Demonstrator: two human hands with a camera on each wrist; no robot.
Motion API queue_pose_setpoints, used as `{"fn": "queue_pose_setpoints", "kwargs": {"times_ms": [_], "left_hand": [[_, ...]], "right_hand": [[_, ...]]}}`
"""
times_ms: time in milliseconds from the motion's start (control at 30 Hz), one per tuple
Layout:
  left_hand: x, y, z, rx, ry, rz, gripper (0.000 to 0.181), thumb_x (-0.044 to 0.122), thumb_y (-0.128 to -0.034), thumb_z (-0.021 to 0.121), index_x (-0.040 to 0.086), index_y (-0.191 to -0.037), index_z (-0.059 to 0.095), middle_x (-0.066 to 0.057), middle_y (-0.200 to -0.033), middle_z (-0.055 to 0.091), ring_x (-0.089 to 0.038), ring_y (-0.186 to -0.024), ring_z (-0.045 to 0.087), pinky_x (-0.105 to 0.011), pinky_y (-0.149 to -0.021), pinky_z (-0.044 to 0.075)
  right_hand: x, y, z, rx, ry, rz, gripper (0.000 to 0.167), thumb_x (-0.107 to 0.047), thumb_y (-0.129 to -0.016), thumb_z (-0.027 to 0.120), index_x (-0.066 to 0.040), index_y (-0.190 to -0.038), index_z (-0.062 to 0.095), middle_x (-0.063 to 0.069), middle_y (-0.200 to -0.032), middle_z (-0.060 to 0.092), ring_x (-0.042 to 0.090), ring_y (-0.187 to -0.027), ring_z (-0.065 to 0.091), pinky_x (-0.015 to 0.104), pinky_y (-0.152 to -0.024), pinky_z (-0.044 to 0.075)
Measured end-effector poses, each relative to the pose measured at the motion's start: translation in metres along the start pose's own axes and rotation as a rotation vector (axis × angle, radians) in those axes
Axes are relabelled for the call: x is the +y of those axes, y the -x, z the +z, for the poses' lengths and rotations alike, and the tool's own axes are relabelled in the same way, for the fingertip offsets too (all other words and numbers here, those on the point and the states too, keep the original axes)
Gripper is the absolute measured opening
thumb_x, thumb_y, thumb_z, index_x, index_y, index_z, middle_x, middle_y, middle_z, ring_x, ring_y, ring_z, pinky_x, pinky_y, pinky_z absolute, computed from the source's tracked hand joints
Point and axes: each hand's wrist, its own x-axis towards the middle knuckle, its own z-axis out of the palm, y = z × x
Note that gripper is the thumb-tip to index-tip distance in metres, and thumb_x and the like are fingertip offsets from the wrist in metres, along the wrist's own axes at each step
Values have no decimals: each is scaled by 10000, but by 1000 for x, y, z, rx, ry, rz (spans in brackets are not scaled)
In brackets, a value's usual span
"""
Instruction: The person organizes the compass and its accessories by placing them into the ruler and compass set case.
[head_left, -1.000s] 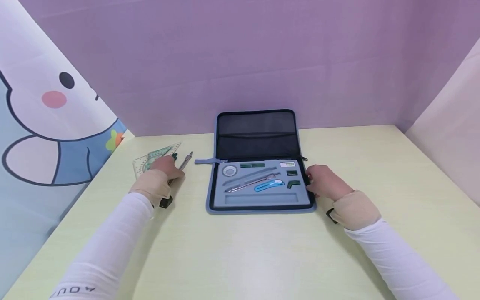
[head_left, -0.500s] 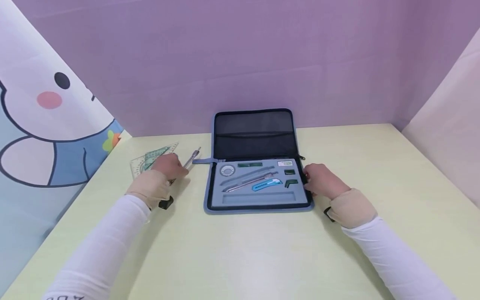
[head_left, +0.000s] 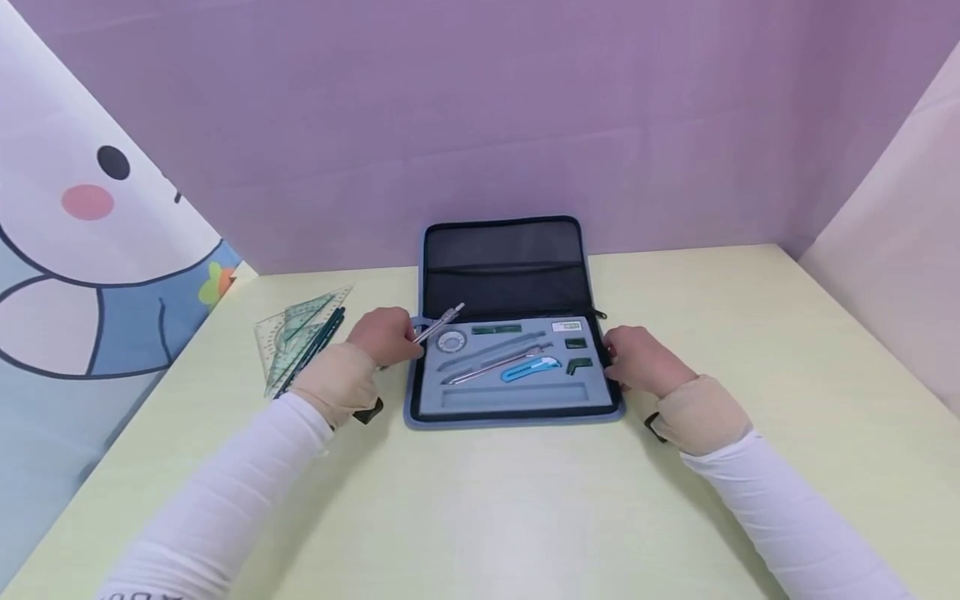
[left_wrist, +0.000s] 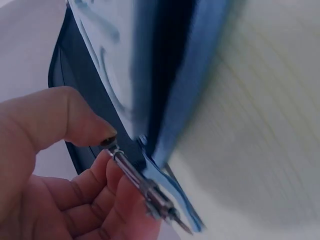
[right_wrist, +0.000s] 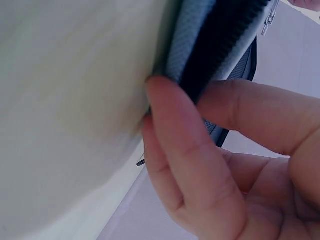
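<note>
Pinching the metal tool (head_left: 439, 323) in left hand (head_left: 384, 335) by left edge of zip case (head_left: 517, 423), gripping its right edge with right hand (head_left: 639, 358); best to lower slowly, minding the pointed end (left_wrist: 185, 226).

in the head view, the table (head_left: 600, 492) is brightly and evenly lit, apparently from above; a pale glare is spread over its near middle, and soft shadows are cast along the inner sides of the left sleeve (head_left: 217, 492) and the right sleeve (head_left: 787, 508). both wrist views are dimmer and tinged bluish-violet. in the left one, the blue case (left_wrist: 200, 65) and table are smeared by blur, while glints are caught on the metal compass (left_wrist: 147, 186). in the right one, the table is crossed by a broad, soft-edged shadow.
</note>
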Motion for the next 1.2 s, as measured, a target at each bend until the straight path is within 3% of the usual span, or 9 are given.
{"fn": "queue_pose_setpoints", "kwargs": {"times_ms": [300, 533, 700, 1067, 1200], "left_hand": [[30, -1, 5, -42, -42, 51, 129, 198, -787, 687, 77, -745, 677, -12, -672, 595, -187, -632, 528, -273, -548, 404], [42, -4, 11, -18, -79, 129, 106, 167, -780, 681, 76, -728, 669, 11, -632, 575, -169, -609, 519, -265, -548, 413], [52, -5, 17, -24, -118, 178, 162, 169, -777, 687, 101, -646, 621, 46, -553, 464, -142, -546, 463, -241, -490, 339], [69, -6, 21, -54, -173, 201, 449, 185, -795, 710, 160, -491, 380, 60, -499, 250, -118, -469, 306, -240, -435, 212], [68, -9, 20, -67, -168, 211, 411, 210, -800, 715, 152, -501, 440, 66, -500, 281, -113, -477, 332, -235, -443, 235]], "right_hand": [[0, -1, 0, -1, 3, 8, 386, 46, -851, 586, 198, -1189, 477, 285, -1053, 560, 294, -873, 611, 260, -595, 549], [0, -1, -1, 3, 6, 0, 361, 48, -844, 590, 191, -1162, 496, 257, -1003, 565, 261, -801, 616, 265, -590, 546], [0, -1, 1, 6, -1, -4, 367, 51, -843, 590, 197, -1165, 490, 267, -1017, 558, 260, -799, 621, 258, -579, 545], [0, 0, 2, -5, -1, 3, 363, 46, -845, 591, 183, -1168, 497, 260, -1018, 572, 255, -805, 616, 280, -618, 549], [1, 0, 1, 3, 15, -2, 355, 41, -845, 593, 179, -1160, 505, 257, -1009, 577, 256, -805, 614, 286, -627, 549]]}}
